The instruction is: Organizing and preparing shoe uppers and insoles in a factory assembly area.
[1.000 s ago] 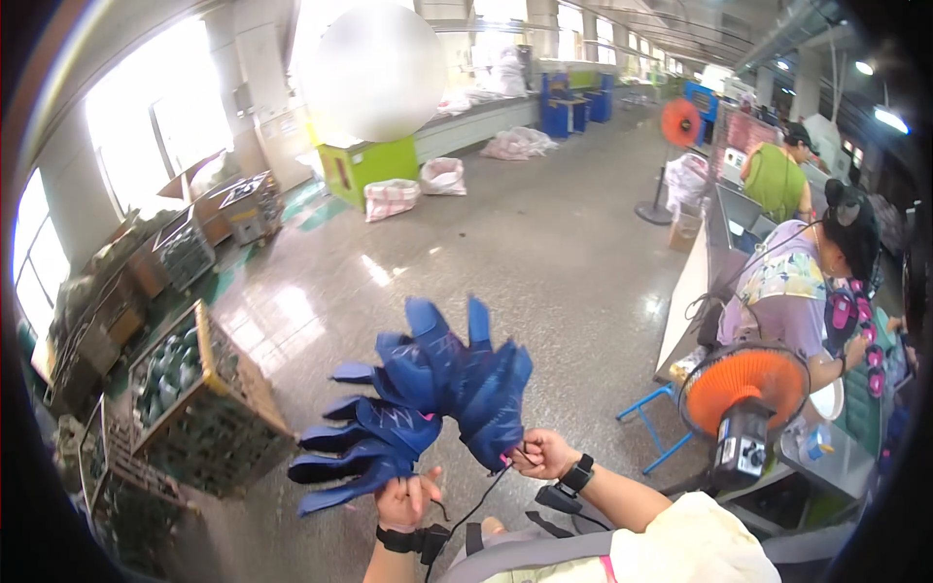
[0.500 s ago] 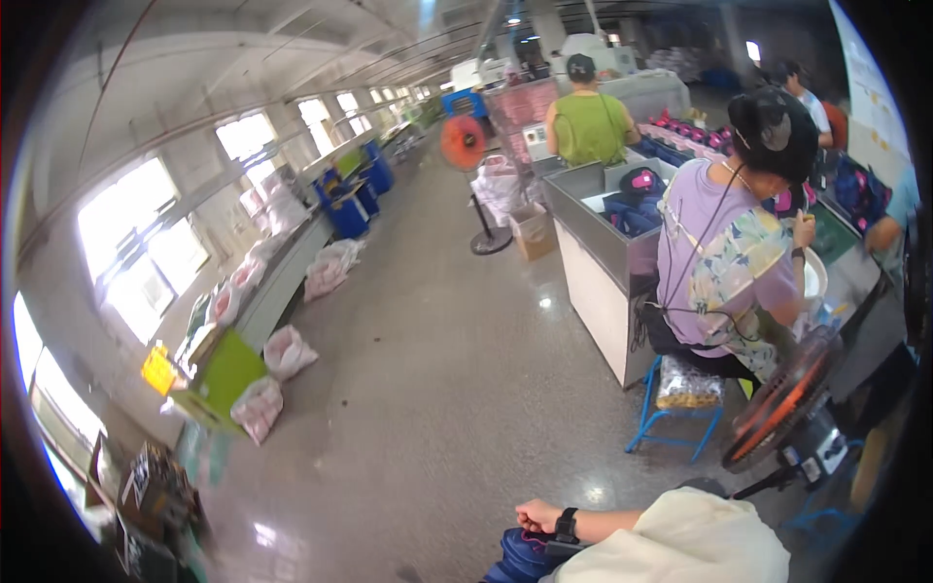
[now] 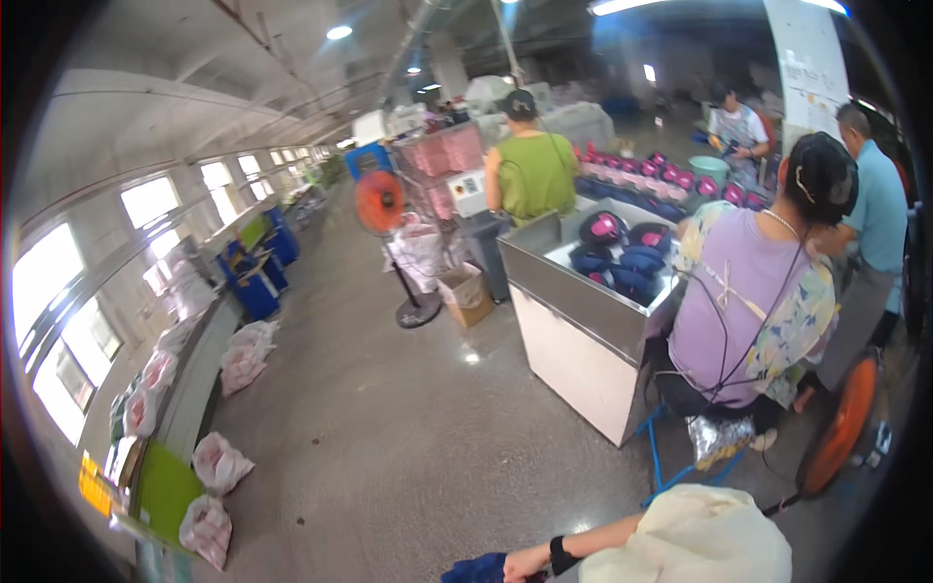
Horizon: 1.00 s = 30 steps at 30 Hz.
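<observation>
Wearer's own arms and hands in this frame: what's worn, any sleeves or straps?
Only one hand shows, at the bottom edge, bare, with a black wristband like a watch strap. Behind it the forearm is bare up to a loose cream-white sleeve. No glove. The other hand is out of frame.

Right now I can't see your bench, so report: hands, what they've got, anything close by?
Right hand at the bottom edge, gripping blue pieces. Left hand out of view. Seated co-worker and orange fan close on the right.
</observation>
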Tool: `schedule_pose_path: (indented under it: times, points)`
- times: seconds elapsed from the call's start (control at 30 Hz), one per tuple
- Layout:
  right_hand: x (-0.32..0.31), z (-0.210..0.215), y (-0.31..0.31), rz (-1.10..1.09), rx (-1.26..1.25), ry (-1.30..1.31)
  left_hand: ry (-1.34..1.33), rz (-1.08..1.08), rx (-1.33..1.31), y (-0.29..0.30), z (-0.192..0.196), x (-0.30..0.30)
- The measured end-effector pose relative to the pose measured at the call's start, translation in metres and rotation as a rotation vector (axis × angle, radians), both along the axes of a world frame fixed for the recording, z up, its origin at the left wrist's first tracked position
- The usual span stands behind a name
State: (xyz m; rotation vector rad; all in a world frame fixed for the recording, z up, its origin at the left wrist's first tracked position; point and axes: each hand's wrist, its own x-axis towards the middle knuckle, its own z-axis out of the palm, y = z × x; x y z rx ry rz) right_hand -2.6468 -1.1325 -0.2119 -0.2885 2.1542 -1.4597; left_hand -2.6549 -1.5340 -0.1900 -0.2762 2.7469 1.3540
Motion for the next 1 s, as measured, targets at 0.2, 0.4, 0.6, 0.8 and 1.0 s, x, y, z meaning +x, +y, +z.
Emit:
schedule_pose_path:
  times: [0.2,0.4,0.6,0.8,1.0]
  points:
    - [-0.107,0.003,0.14,-0.934,-0.591,-0.302,0.141,-0.579,0.03,0.189,0.048,-0.224]
    - [-0.108,0.168,0.306,-1.39,-0.617,0.513,0.603,-0.929,0.116,0.448,0.216,-0.329]
    - [-0.04,0.269,0.461,-1.424,-0.368,1.322,0.352,-1.1,0.884,0.69,0.281,-0.348]
    - [0.009,0.251,0.588,-1.761,0.714,0.835,0.029,-1.346,0.808,0.944,0.231,-0.325]
    - [0.016,0.177,0.656,-1.62,1.211,-0.167,0.414,-1.545,0.025,1.091,0.093,-0.292]
